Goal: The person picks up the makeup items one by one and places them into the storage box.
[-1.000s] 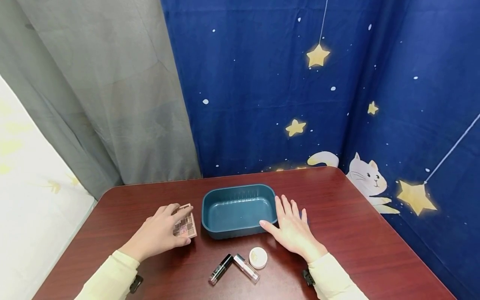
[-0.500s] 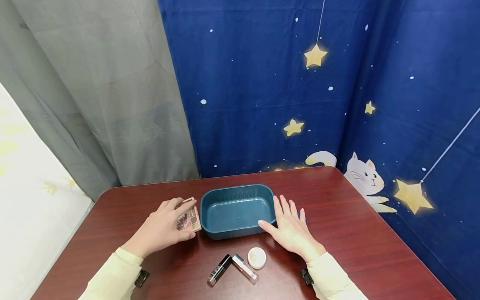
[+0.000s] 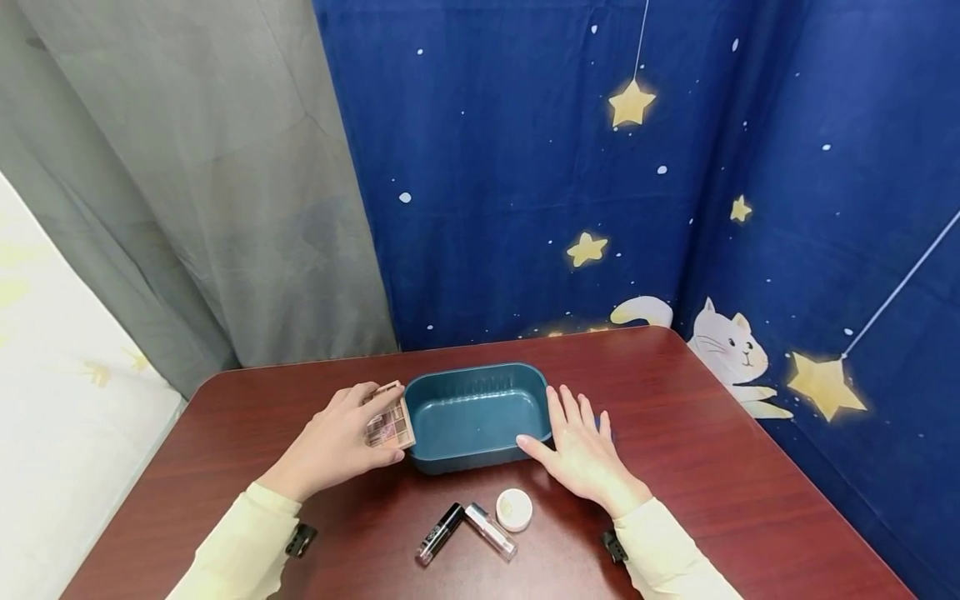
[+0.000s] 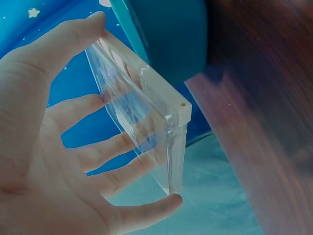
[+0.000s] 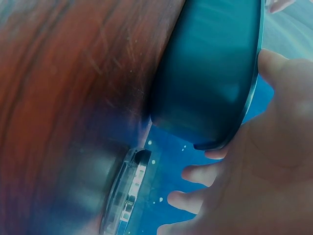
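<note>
My left hand grips an eyeshadow palette with several pans, thumb on one edge and fingers on the other. Its clear lid and pale edge show in the left wrist view, where the palette stands tilted beside the tub's wall. In the head view the palette overlaps the left rim of a teal plastic tub. At the tub's right end lies my right hand, fingers extended along the outside and thumb at the front rim. Inside, the tub holds nothing.
In front of the tub lie a black-capped lip gloss tube, a silver-capped clear tube and a white round jar. A clear-lidded case sits near my right hand. Curtains hang behind the red-brown table.
My left hand has carried the palette rightward and a little upward, from beside the tub to its left rim. My right hand has stayed at the tub's right end.
</note>
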Available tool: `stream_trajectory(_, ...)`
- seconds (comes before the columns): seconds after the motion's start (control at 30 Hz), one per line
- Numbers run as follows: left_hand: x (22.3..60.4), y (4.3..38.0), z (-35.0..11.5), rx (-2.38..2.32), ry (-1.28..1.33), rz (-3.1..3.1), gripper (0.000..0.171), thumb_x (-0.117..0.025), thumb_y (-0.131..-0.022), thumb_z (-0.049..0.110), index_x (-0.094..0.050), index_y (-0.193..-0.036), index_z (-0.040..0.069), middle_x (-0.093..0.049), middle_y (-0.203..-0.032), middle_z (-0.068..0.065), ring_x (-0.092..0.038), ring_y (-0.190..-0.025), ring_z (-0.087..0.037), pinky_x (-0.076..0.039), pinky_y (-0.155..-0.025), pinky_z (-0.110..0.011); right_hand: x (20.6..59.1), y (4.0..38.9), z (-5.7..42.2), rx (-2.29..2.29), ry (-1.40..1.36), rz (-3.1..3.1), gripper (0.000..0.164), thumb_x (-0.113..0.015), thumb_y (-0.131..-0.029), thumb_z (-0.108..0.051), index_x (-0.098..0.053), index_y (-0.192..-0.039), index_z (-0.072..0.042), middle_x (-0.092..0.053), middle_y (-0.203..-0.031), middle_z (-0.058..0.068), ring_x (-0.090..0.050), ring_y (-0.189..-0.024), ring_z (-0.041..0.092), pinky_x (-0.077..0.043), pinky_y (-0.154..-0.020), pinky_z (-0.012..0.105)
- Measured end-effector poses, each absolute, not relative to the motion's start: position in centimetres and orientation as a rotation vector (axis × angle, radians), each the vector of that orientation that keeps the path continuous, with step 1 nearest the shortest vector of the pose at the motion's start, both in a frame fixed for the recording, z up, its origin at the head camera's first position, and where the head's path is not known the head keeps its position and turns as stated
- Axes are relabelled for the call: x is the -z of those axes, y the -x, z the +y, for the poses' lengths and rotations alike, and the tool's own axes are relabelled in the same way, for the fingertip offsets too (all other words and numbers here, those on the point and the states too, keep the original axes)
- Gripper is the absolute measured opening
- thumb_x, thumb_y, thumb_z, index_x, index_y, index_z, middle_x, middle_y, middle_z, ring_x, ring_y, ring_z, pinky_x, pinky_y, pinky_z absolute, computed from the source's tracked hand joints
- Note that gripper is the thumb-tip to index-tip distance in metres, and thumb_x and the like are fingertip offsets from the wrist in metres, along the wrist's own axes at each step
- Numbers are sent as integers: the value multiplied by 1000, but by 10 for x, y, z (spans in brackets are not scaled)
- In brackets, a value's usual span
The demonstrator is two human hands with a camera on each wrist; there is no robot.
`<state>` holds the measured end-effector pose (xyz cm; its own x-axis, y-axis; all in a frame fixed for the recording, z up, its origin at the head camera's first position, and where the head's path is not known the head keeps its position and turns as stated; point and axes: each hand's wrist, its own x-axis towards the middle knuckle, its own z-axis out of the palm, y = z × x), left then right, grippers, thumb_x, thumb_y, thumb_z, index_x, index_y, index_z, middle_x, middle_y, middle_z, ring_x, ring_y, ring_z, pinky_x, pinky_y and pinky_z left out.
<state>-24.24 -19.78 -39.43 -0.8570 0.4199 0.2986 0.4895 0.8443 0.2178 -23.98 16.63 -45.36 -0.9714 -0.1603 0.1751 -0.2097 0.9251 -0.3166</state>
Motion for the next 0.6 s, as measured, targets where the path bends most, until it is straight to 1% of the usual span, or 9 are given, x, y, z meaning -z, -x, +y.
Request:
stream_trajectory(0.1,393,243,-195,437,702,-2776,84,-83,-76,49,-51,-150,24,-51,-140,-12,-47,-122,-33,-52,-76,-55,454,240,166,-507,-289,-2934,105,-39,-88,-83,-22,-161,-9,-24,-163,17,-21,-147,46,-12,-110,73)
stream_trajectory(0.27,392,245,-190,458,703,-2794,85,-83,-77,48,-51,-150,22,-50,-142,-13,-46,-123,-33,-52,-79,-55,455,239,166,-502,-287,-2945,105,-38,-88,-83,-22,-161,-10,-23,-164,17,-21,-147,46,-13,-110,73)
stream_trajectory(0.43,390,249,-184,473,708,-2805,85,-82,-77,50,-49,-151,23,-49,-143,-10,-45,-123,-31,-53,-81,-53,454,239,166,-508,-284,-2948,105,-40,-88,-83,-22,-161,-9,-23,-164,17,-20,-147,46,-11,-110,73)
stream_trajectory(0.6,388,252,-179,477,732,-2799,85,-83,-77,49,-49,-151,24,-49,-144,-11,-45,-124,-32,-52,-82,-55,453,240,166,-508,-284,-2940,104,-41,-88,-82,-23,-161,-9,-24,-164,17,-20,-147,46,-11,-110,73)
